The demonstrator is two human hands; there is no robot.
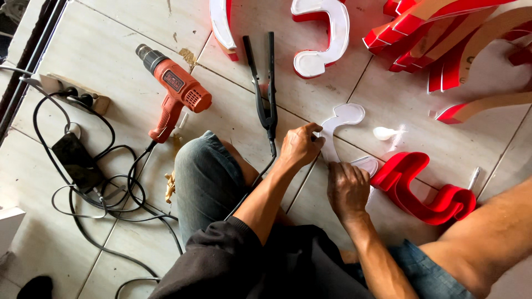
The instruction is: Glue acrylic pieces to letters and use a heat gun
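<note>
A flat white S-shaped acrylic letter face [342, 118] lies on the tiled floor in front of me. My left hand [300, 145] grips its middle curve with pinched fingers. Just below, my right hand [347, 189] is closed over the letter's lower end [367, 163]. To the right lies a red S-shaped letter shell [417, 185], open side up, close to my right hand but apart from it.
An orange corded drill [176, 87] lies to the left, with tangled black cables [105, 191] and a power strip [75, 93]. Black flat-iron tongs [267, 97] lie beyond my left hand. More red and white letters [321, 36] crowd the top right. My knees flank my hands.
</note>
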